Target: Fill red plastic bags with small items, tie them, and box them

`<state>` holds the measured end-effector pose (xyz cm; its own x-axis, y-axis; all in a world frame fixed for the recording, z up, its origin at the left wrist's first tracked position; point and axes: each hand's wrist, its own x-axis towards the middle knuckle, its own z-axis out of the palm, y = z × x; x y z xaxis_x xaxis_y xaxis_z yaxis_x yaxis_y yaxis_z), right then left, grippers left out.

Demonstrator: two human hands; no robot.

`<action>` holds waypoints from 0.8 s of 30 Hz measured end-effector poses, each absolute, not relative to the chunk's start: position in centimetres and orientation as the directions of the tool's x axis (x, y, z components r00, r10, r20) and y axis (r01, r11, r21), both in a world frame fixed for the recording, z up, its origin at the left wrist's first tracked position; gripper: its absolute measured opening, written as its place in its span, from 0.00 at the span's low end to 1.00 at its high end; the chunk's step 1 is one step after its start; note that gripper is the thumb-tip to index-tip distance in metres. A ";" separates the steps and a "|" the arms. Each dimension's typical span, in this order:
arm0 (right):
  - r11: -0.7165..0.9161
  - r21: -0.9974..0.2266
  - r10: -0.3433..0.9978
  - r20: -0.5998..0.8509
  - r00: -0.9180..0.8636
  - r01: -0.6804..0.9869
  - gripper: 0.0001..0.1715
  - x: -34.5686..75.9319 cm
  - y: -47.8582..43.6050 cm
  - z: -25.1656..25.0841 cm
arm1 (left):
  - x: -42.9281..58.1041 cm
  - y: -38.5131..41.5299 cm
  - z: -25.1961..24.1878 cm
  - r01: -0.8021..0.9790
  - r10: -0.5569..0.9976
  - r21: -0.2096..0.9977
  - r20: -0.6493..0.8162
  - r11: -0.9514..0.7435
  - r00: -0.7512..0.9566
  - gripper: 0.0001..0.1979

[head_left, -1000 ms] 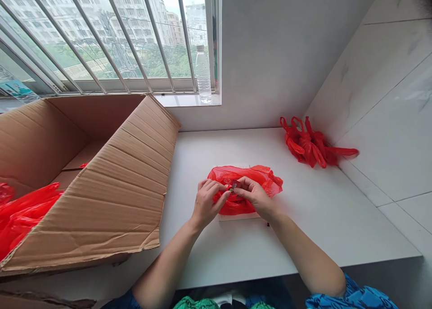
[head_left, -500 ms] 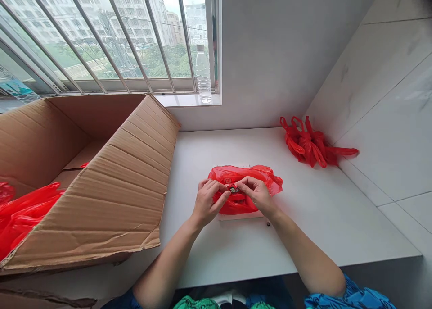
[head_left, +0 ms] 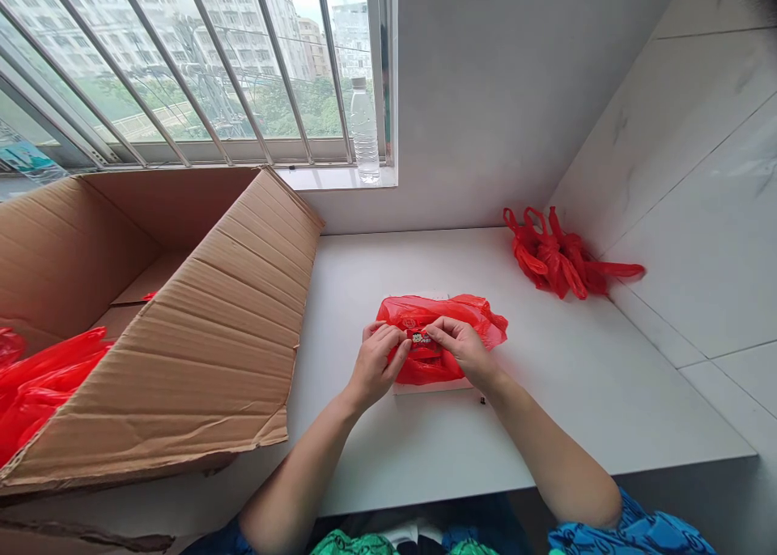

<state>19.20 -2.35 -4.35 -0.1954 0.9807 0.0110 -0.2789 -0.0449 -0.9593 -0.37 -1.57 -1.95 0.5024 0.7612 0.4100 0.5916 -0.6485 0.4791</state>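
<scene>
A small red packet with black and white print (head_left: pixel 420 338) is stretched between my two hands. My left hand (head_left: pixel 380 357) pinches its left end between thumb and fingers. At the other end, my right hand (head_left: pixel 462 349) pinches it with thumb and forefinger. Directly beneath lies a crumpled red plastic bag (head_left: pixel 425 373), spread out flat with faint printing on it. Under the bag's front side shows the edge of something flat and white (head_left: pixel 432 389); the rest of it is covered.
An open cardboard box (head_left: pixel 200 328) with red plastic bags (head_left: pixel 48 385) inside stands on the left. Knotted red bags (head_left: pixel 555 260) lie at the back right of the white table (head_left: pixel 583 393). A clear bottle (head_left: pixel 365 134) stands on the sill. One tiny dark bit (head_left: pixel 482 400) lies near my right wrist.
The packet's printed face shows a little more fully between my fingers. Both hands keep nearly the same place and grip.
</scene>
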 end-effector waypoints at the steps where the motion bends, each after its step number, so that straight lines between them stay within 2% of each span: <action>1: -0.043 -0.959 0.980 0.014 -0.199 -0.280 0.21 19.2 -2.4 -4.3 | -0.4 -1.6 -1.9 0.592 0.759 0.475 0.411 -0.651 0.504 0.13; 3: -0.020 -0.966 0.980 0.032 -0.198 -0.257 0.20 19.2 -2.4 -4.3 | -0.4 -1.6 -1.9 0.597 0.753 0.459 0.416 -0.658 0.509 0.13; 5: 0.043 -0.985 0.984 0.070 -0.161 -0.165 0.19 19.4 -2.5 -4.2 | -0.5 -1.6 -1.8 0.608 0.746 0.433 0.416 -0.666 0.521 0.13; 9: 0.224 -0.957 0.974 0.228 0.002 0.185 0.18 20.3 -2.3 -4.2 | -0.8 -1.4 -1.7 0.648 0.746 0.374 0.398 -0.663 0.534 0.16; 11: 0.252 -0.921 0.960 0.278 0.046 0.298 0.17 20.8 -2.0 -4.5 | -0.9 -1.3 -1.7 0.665 0.745 0.346 0.394 -0.662 0.538 0.18; 14: 0.209 -0.907 0.959 0.263 0.105 0.366 0.15 21.4 -1.5 -5.2 | -1.0 -1.3 -1.6 0.663 0.732 0.320 0.381 -0.677 0.564 0.21; 17: 0.192 -0.915 0.955 0.257 0.147 0.355 0.13 21.6 -1.3 -5.6 | -1.1 -1.2 -1.6 0.654 0.717 0.302 0.371 -0.694 0.590 0.24; 19: 0.248 -0.904 0.953 0.293 0.082 0.349 0.11 21.6 -1.4 -5.5 | -1.2 -1.1 -1.7 0.660 0.715 0.284 0.362 -0.696 0.598 0.25; 21: 0.329 -0.871 0.942 0.330 -0.063 0.364 0.10 21.4 -1.6 -5.3 | -1.4 -1.0 -1.9 0.679 0.724 0.263 0.348 -0.685 0.596 0.24; 24: 0.406 -0.815 0.911 0.326 -0.253 0.412 0.08 21.3 -1.9 -5.2 | -1.6 -0.8 -2.2 0.722 0.758 0.248 0.319 -0.646 0.568 0.17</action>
